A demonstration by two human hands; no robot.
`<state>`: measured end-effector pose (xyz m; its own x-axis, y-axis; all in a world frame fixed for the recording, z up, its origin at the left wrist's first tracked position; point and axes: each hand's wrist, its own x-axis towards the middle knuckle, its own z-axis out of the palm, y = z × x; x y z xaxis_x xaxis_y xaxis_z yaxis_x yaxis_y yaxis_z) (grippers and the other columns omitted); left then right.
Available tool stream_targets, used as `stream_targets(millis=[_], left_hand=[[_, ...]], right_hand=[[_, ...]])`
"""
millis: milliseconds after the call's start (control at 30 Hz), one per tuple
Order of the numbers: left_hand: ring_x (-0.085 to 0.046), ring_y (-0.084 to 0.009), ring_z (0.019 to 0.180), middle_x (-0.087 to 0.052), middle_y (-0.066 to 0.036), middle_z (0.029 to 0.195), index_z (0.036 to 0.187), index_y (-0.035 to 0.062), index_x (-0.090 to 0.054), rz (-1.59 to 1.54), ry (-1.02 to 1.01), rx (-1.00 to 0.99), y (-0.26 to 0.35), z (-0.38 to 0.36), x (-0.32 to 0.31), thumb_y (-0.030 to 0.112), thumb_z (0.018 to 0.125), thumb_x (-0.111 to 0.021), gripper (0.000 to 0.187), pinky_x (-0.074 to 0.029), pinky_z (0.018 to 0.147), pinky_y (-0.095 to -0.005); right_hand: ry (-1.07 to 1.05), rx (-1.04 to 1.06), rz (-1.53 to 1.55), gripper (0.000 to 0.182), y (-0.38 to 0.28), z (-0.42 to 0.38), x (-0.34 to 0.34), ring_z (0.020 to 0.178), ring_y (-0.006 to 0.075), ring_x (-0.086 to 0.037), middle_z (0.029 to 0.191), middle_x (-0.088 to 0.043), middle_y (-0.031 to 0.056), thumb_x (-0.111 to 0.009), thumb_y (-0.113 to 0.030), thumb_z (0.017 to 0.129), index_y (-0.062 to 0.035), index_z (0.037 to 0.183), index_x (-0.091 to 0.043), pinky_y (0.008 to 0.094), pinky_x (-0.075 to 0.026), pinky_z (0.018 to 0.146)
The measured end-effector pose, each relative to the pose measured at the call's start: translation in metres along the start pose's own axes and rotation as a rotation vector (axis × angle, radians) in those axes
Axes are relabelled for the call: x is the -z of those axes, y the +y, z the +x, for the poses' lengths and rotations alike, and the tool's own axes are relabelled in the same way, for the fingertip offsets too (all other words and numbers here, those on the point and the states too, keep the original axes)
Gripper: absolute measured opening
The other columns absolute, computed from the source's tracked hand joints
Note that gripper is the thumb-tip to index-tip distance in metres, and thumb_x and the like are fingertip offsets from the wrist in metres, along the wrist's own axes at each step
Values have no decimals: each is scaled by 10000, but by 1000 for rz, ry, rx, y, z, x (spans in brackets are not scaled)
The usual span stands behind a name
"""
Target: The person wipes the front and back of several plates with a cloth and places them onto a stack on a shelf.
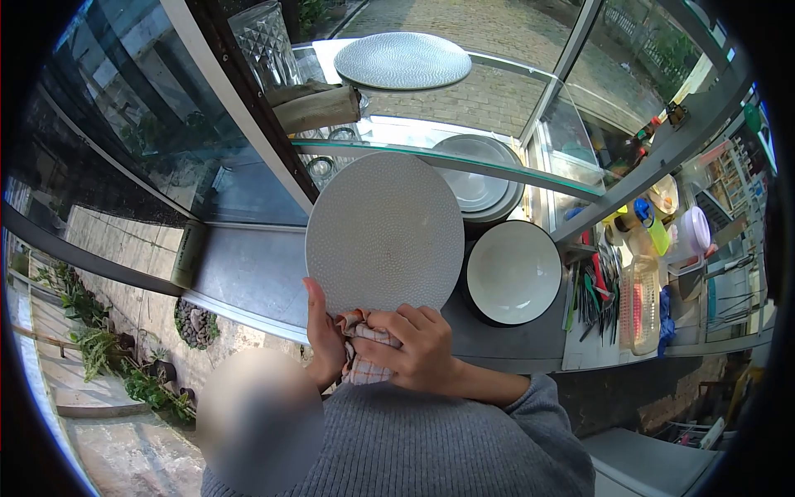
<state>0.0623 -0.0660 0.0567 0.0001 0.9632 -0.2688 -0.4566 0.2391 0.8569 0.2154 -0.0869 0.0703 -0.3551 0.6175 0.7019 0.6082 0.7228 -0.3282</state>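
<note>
Left hand [325, 335]: grips the lower rim of the plate, thumb lying up over its face.
Right hand [416, 348]: closed on the cloth, pressing it to the plate's lower edge.
Speckled plate [385, 232]: large, round, grey, held up on edge before the person, above the tabletop.
Cloth [363, 352]: checked red and white, bunched between both hands.
Tabletop [248, 273]: dark, running beside the window.
White bowl [513, 272]: just right of the plate, on the tabletop.
Stacked plates [484, 186]: behind the bowl, under the glass shelf [431, 157].
Second speckled plate [403, 60]: lying on an upper shelf.
</note>
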Motion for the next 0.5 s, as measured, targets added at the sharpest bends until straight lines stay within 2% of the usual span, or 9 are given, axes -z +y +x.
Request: stream_targets(millis=[67,100,167,200,267,333,400,433,500], left_hand=[[-568,-184,969,-560,-104,1110,1273,18,-411,-485,-584,-8,-7,9,13,564,962,-262,645,-448,857,-275],[-568,-184,969,-560,-104,1110,1273,18,-411,-486,-585,-8,-7,6,8,564,962,-262,645,-448,857,-275],[-562,-185,963,-573,-86,1072,1175,39,-499,-149,-206,-130,-7,-4,-9,582,950,-283,626,-441,887,-303],[-562,-185,963,-573,-86,1072,1175,39,-499,-149,-207,-128,-13,-3,-9,582,950,-283,626,-441,887,-303],[-512,-192,1072,-529,-109,1181,1258,-7,-424,-170,-14,-215,-26,1,-5,529,969,-308,620,-391,936,-330],[-503,-191,1076,-518,-104,1190,1253,-8,-426,-121,-5,-227,-26,-3,1,515,973,-314,604,-386,938,-343],[-505,-192,1063,-524,-102,1171,1250,-11,-428,18,-111,-283,-27,-5,8,515,973,-313,605,-383,936,-340],[-505,-192,1063,-524,-102,1171,1250,-11,-428,15,-112,-283,-28,-4,9,515,973,-313,605,-383,936,-340],[-508,-194,1053,-523,-100,1166,1250,3,-428,-53,-41,-211,-27,-2,9,523,969,-315,602,-388,928,-340]], right_hand=[[42,-29,89,240,3,5,-3,696,142,-566,908,-569,-10,-690,-291,651,-218,879,-675,297,-414,552],[85,-59,178,253,5,7,-4,694,151,-574,873,-565,-2,-708,-293,641,-205,877,-683,305,-430,554],[148,-99,135,300,19,11,-6,704,170,-582,876,-562,14,-729,-278,615,-188,897,-680,313,-442,564],[210,-139,94,349,29,12,-6,714,190,-590,879,-560,29,-751,-264,589,-171,918,-677,320,-455,573],[207,-196,-25,410,57,17,-5,720,238,-593,892,-556,62,-767,-192,557,-138,949,-664,331,-462,581],[307,-302,-27,413,83,18,-6,731,272,-590,894,-551,76,-744,-114,567,-115,970,-655,343,-473,609],[349,-363,-93,414,101,17,4,764,271,-588,899,-547,88,-711,-60,570,-91,978,-648,347,-480,661],[348,-362,-95,414,108,16,7,764,271,-588,899,-547,88,-711,-60,570,-91,978,-648,347,-480,661],[493,-429,-117,387,119,13,12,769,265,-592,904,-544,63,-717,-90,590,-133,969,-649,358,-481,654]])
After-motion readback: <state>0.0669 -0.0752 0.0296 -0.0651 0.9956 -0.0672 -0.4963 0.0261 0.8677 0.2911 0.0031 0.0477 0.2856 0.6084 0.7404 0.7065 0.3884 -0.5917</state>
